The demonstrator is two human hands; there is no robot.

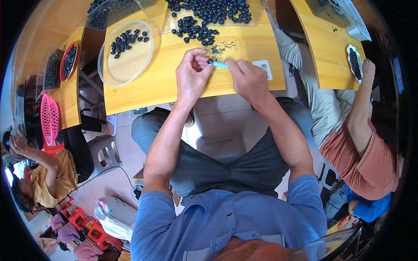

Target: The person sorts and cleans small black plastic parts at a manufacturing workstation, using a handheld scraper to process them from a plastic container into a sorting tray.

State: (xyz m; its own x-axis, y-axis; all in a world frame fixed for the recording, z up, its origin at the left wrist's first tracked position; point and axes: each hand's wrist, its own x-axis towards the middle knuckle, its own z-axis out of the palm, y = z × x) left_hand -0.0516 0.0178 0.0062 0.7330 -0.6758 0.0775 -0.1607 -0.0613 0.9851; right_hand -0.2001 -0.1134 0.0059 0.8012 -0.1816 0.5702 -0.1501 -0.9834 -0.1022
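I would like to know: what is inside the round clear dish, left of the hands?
Small dark round pieces lie in the far half of the dish; elsewhere, the yellow tabletop shows through. The dish bottom beneath the pieces is covered and cannot be seen.

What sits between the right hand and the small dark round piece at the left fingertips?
In the head view, a light-blue, pen-like tool held in the right hand spans that gap, its pale end at or near the dark round piece.
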